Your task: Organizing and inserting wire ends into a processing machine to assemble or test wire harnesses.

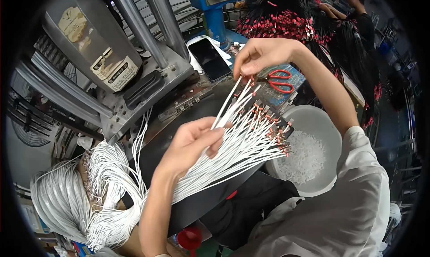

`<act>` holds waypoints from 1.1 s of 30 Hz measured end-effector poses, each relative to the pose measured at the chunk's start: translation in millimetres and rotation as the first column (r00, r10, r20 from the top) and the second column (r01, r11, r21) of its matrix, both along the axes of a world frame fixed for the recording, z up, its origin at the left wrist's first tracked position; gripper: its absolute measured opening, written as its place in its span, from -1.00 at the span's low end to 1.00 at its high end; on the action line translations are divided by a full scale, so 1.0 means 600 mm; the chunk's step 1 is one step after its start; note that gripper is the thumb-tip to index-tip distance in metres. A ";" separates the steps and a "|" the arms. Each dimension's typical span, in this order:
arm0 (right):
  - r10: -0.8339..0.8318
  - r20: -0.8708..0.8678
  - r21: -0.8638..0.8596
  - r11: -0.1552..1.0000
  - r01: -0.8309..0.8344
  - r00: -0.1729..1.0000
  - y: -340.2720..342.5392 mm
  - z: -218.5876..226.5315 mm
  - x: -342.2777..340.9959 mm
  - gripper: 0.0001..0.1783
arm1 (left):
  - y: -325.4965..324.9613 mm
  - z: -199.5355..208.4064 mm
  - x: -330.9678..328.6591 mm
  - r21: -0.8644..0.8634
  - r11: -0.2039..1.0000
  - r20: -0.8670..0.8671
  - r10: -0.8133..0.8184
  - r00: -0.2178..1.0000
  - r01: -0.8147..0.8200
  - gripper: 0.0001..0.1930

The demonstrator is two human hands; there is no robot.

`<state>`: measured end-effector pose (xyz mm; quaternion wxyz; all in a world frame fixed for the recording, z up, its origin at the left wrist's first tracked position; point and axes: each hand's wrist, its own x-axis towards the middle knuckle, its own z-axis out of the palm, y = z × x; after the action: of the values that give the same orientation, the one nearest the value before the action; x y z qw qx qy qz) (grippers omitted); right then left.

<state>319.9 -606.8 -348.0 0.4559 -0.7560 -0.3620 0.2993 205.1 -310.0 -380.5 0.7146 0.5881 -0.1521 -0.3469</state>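
Note:
A thick bundle of white cables (215, 163) with small metal and orange-red ends lies fanned across the black work surface (192, 214). My left hand (190, 145) is closed around a few of these cables, lifted a little above the rest. At their far ends, the thumb and fingers of my right hand (264, 57) pinch the tip of a white cable. The exact end piece between those fingertips is partly hidden. Just right of my right hand lie red-handled scissors (281, 81).
A metal press (156, 71) with thick posts stands at the left. Behind my hands lies a black phone (209, 59) on white cloth. A grey bucket (329, 118) holds clear scraps. Coiled white cable (60, 196) sits lower left; black cables with red ends (286, 24) and another person (358, 15) are farther back.

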 end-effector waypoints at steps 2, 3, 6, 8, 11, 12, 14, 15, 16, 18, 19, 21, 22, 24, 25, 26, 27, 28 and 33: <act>-0.058 -0.117 0.185 0.979 0.079 0.991 0.004 -0.024 0.037 -0.38 | -0.065 -0.023 -0.006 -0.059 0.995 -0.029 0.078 0.997 -0.079 -0.80; -0.050 -0.116 0.181 0.981 0.070 0.992 0.029 -0.039 0.035 -0.38 | -0.080 -0.033 -0.004 -0.118 0.981 -0.068 0.149 0.986 -0.157 -0.77; 0.044 -0.297 0.174 0.985 0.009 0.954 0.135 -0.069 0.007 -0.25 | -0.078 -0.045 0.007 -0.115 0.923 -0.090 0.359 0.929 -0.368 -0.76; 0.056 -0.058 -0.073 0.996 -0.060 0.997 0.177 -0.060 -0.007 -0.23 | -0.056 -0.059 0.006 -0.100 0.878 -0.111 0.459 0.882 -0.469 -0.75; 0.014 0.310 -0.279 0.957 0.077 0.951 0.203 -0.095 0.002 -0.24 | 0.047 -0.070 -0.005 0.114 0.942 0.023 0.314 0.949 -0.314 -0.72; -0.032 0.549 -0.326 0.912 0.250 0.835 0.211 -0.117 0.008 -0.27 | 0.053 -0.073 -0.013 0.121 0.940 0.014 0.319 0.948 -0.318 -0.72; -0.037 0.746 -0.327 0.849 0.414 0.665 0.226 -0.151 0.010 -0.29 | 0.058 -0.072 -0.031 0.081 0.919 -0.049 0.389 0.920 -0.385 -0.78; -0.038 0.776 -0.292 0.864 0.411 0.629 0.233 -0.164 0.004 -0.34 | 0.059 -0.073 -0.036 0.060 0.906 -0.082 0.422 0.903 -0.418 -0.81; -0.034 0.806 -0.255 0.881 0.398 0.591 0.245 -0.168 -0.006 -0.38 | 0.063 -0.072 -0.040 0.061 0.900 -0.089 0.435 0.896 -0.431 -0.81; -0.025 0.830 -0.225 0.899 0.375 0.558 0.259 -0.171 -0.022 -0.43 | 0.067 -0.071 -0.041 0.058 0.881 -0.134 0.473 0.871 -0.470 -0.83; -0.023 0.769 -0.309 0.861 0.403 0.638 0.261 -0.148 -0.039 -0.48 | 0.067 -0.075 -0.039 0.055 0.872 -0.160 0.488 0.858 -0.486 -0.84; -0.050 0.627 -0.473 0.768 0.431 0.778 0.262 -0.113 -0.063 -0.57 | 0.072 -0.093 -0.034 0.054 0.865 -0.147 0.501 0.853 -0.499 -0.85; -0.048 0.617 -0.478 0.770 0.423 0.786 0.259 -0.115 -0.063 -0.57 | 0.076 -0.102 -0.032 0.055 0.861 -0.123 0.509 0.852 -0.506 -0.86; -0.326 0.111 -0.200 0.918 0.342 0.939 0.242 -0.124 -0.056 -0.59 | 0.072 -0.107 -0.027 0.059 0.862 -0.110 0.507 0.855 -0.503 -0.86; -0.368 -0.188 -0.038 0.929 0.368 0.911 0.234 -0.127 -0.055 -0.59 | 0.066 -0.099 -0.024 0.097 0.845 -0.093 0.534 0.840 -0.527 -0.89; -0.373 -0.202 -0.047 0.927 0.371 0.906 0.231 -0.131 -0.058 -0.59 | 0.058 -0.093 -0.025 0.136 0.822 -0.079 0.565 0.821 -0.552 -0.91; -0.369 -0.233 0.015 0.924 0.382 0.900 0.233 -0.132 -0.063 -0.59 | 0.051 -0.092 -0.025 0.175 0.798 -0.063 0.594 0.802 -0.577 -0.92; -0.363 -0.263 0.077 0.916 0.395 0.894 0.237 -0.133 -0.068 -0.59 | 0.049 -0.097 -0.025 0.182 0.801 -0.077 0.590 0.804 -0.571 -0.92; -0.359 -0.284 0.153 0.898 0.412 0.889 0.243 -0.149 -0.074 -0.56 | 0.049 -0.100 -0.018 0.218 0.797 -0.042 0.584 0.811 -0.563 -0.93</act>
<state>275.7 -460.8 -437.2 0.6251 -0.7171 -0.1730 0.2550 194.5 -280.5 -440.5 0.7321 0.6539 0.1066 -0.1583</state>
